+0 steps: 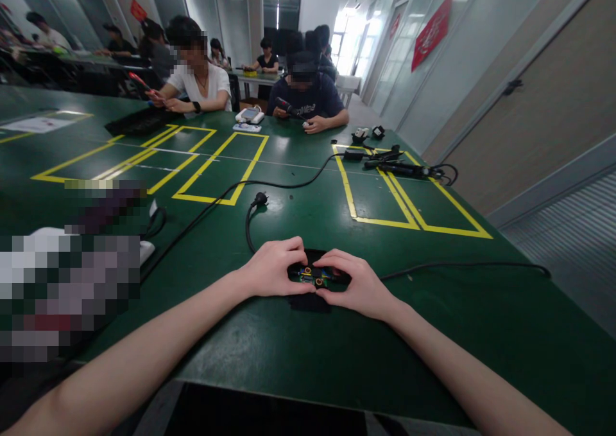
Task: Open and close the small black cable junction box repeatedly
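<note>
My left hand [275, 269] and my right hand [360, 283] meet over a green circuit board [308, 277] with copper-ringed coils and coloured wires. Fingers and thumb of each hand grip it from its own side, left and right. Black housing parts [310, 304] show beneath and around the board; their full shape is hidden by my hands. A black cable [433, 264] runs off to the right from behind my right hand. Beyond my left hand, a black plug [260, 198] lies on its cord, which curves down toward my wrist.
Yellow tape outlines mark the green table [231, 352]. A long black cable [283, 184] crosses it to an adapter [353, 155] beside bundled black cords [399, 166]. Across the table sit two people, each holding a device. A black tray [139, 121] lies at the far left.
</note>
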Demonstrator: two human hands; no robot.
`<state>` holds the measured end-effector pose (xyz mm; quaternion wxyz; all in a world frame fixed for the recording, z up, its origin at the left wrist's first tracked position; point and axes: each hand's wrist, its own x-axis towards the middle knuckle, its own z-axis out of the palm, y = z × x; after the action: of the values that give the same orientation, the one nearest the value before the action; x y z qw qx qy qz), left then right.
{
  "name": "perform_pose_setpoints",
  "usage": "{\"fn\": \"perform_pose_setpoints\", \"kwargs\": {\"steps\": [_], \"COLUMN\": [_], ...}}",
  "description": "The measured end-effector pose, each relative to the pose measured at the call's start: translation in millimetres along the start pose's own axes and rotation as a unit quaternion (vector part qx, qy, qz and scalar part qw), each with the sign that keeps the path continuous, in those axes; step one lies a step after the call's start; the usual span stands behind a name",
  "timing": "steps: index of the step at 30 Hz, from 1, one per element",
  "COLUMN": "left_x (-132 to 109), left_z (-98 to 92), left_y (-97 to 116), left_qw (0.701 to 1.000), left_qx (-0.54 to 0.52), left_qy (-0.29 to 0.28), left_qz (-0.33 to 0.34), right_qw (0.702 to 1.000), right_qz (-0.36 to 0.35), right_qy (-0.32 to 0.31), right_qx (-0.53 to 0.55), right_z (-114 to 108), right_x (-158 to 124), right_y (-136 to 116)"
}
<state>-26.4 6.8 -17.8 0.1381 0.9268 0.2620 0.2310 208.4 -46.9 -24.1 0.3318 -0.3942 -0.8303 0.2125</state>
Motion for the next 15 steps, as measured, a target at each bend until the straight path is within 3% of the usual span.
{"fn": "perform_pose_setpoints", "kwargs": {"steps": [15], "left_x": [-0.1], "left_z": [-5.0], "left_y": [-1.6], "left_qw": [0.999], "left_qx": [0.008], "left_qy": [-0.019], "left_qz": [-0.029], "right_qw": [0.997], "right_qz": [-0.008], "right_qy": [0.044], "right_qx": [-0.067], "right_z": [1.0], "right_x": [0.2], "right_y": [3.4]}}
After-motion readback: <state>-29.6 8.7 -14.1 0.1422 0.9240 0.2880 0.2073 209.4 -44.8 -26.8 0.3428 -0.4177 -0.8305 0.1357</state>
